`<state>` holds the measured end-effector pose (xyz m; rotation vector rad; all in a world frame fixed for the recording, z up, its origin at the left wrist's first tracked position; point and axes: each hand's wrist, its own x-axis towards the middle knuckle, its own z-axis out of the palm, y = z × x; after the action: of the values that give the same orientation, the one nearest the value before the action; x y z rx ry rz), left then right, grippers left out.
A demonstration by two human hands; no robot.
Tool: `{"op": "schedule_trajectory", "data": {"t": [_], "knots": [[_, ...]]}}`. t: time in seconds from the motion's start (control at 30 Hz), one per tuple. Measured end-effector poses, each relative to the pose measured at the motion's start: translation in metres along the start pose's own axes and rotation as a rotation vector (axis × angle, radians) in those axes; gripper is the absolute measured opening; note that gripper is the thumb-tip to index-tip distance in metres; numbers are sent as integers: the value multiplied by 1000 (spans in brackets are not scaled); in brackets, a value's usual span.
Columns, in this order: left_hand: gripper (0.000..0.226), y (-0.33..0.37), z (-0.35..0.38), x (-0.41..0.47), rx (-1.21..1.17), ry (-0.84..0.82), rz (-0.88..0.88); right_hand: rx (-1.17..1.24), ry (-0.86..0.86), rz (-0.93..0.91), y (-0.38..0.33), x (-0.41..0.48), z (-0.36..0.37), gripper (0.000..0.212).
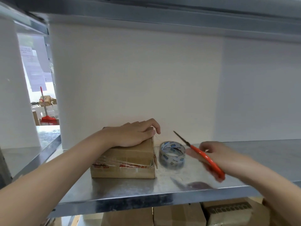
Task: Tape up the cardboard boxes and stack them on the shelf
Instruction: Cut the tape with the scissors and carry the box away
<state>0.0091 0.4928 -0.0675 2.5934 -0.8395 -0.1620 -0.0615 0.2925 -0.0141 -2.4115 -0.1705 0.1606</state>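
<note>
Two brown cardboard boxes sit stacked on the metal shelf (123,191). The upper box (133,154) lies on the lower box (122,172), with clear tape wrapped over their front. My left hand (133,134) rests palm-down on the upper box, its fingers curling over the far right corner. A roll of clear tape (172,155) stands just right of the boxes. My right hand (216,157) grips orange-handled scissors (203,156), blades pointing up-left above the roll. That hand is blurred.
A white wall (138,82) closes the back of the shelf bay. More cardboard boxes (177,214) sit on the level below. Through the gap at far left, a red dustpan (48,119) and other boxes show. Bare shelf metal extends to the right.
</note>
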Motion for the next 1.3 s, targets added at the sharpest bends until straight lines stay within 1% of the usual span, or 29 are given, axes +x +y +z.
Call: {"op": "schedule_trajectory", "data": {"t": [0.03, 0.07, 0.1, 0.13, 0.23, 0.3, 0.33, 0.4, 0.43, 0.47, 0.5, 0.53, 0.57, 0.63, 0.67, 0.7, 0.73, 0.77, 0.8, 0.83, 0.9, 0.93, 1.03, 1.1, 1.17, 1.2, 1.23, 1.27, 1.3], "knots": [[22, 0, 0, -1, 5, 4, 9, -136, -27, 42, 37, -43, 9, 57], [23, 0, 1, -1, 17, 9, 26, -241, 160, 224, 71, -34, 0, 56], [25, 0, 0, -1, 31, 10, 41, -448, 155, 230, 92, -35, -1, 53], [27, 0, 0, -1, 45, 3, 51, -551, 181, 273, 111, -30, 1, 49], [32, 1, -1, -2, 72, -27, 38, -673, 154, 305, 116, -5, 4, 36], [37, 4, 0, -2, 119, -23, 23, -755, 117, 334, 126, -1, 7, 36], [39, 5, 1, -1, 141, -16, 17, -801, 124, 319, 125, 0, 8, 37], [40, 7, 1, 0, 157, -29, 8, -871, 205, 243, 109, 4, 7, 38], [42, 7, 1, 1, 158, -45, 11, -860, 270, 180, 98, 7, 9, 38], [43, 7, 1, 1, 156, -60, 24, -794, 338, 90, 85, 10, 13, 37], [44, 8, 0, 0, 133, -60, 43, -681, 382, -6, 72, 15, 18, 37], [43, 9, -2, -2, 77, -23, 77, -523, 402, -102, 57, 21, 24, 39], [42, 9, -6, -5, -7, 68, 107, -344, 396, -175, 40, 26, 30, 42], [40, 6, -17, -16, -168, 343, 122, -1, 342, -252, 11, 38, 45, 45], [40, 2, -22, -23, -188, 414, 107, 126, 304, -265, 1, 44, 55, 42], [39, -6, -25, -32, -165, 407, 85, 219, 269, -263, -6, 49, 66, 37], [40, -14, -26, -40, -116, 313, 52, 290, 241, -260, -9, 51, 77, 30], [44, -22, -23, -48, -38, 170, 8, 342, 215, -263, -10, 53, 89, 23], [49, -28, -18, -54, 56, 46, -31, 368, 200, -285, -8, 55, 98, 23], [53, -34, -13, -58, 149, -16, -62, 372, 192, -314, -6, 57, 105, 31], [55, -39, -8, -58, 250, -36, -86, 324, 171, -315, -6, 62, 108, 48], [55, -39, -9, -57, 259, -43, -96, 301, 150, -302, -5, 65, 107, 52], [54, -42, -8, -56, 185, 3, -105, 268, 74, -229, -9, 65, 102, 54], [52, -41, -4, -62, 52, 139, -79, 330, 85, -200, -15, 57, 101, 48], [44, -41, 5, -81, -246, 419, -89, 456, 154, -142, -15, 48, 104, 42], [41, -43, 9, -90, -404, 571, -120, 549, 174, -91, -13, 45, 107, 40], [39, -43, 15, -100, -560, 668, -164, 650, 169, -57, -11, 41, 111, 41], [35, -43, 22, -106, -712, 728, -213, 740, 162, -47, -6, 36, 116, 45], [31, -43, 31, -111, -892, 726, -265, 812, 166, -51, 0, 33, 123, 53]]}}
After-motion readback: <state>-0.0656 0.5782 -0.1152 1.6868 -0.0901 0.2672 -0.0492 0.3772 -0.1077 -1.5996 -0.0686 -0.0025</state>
